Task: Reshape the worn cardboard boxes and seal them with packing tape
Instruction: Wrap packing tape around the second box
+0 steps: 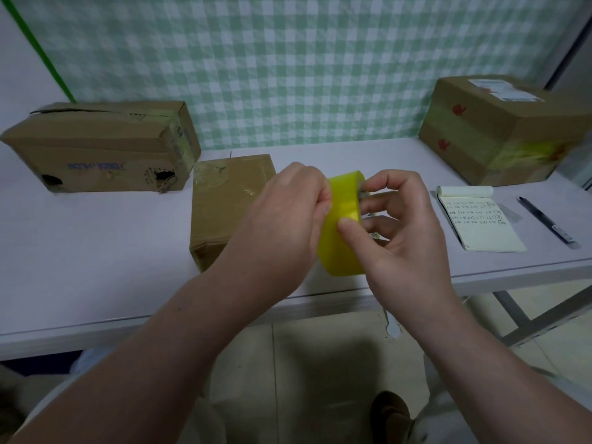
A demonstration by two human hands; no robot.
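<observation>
Both hands on yellow tape roll above tabletop: left hand grips its side, right hand pinches it, thumb on the outer face, probably hunting the end. Small box just beyond-left, long axis running away, left hand nearer

We see the roll of packing tape at centre frame as glossy, translucent yellow plastic film. The left cardboard box is matt brown card, rough and torn at its holes. The flat centre box carries shiny patches of clear tape on matt card. The upper-right box has glossy tape bands and a white paper label. The tabletop looks smooth with a dull sheen. At right, the notepad is matt paper and the pen dark, shiny plastic.
</observation>
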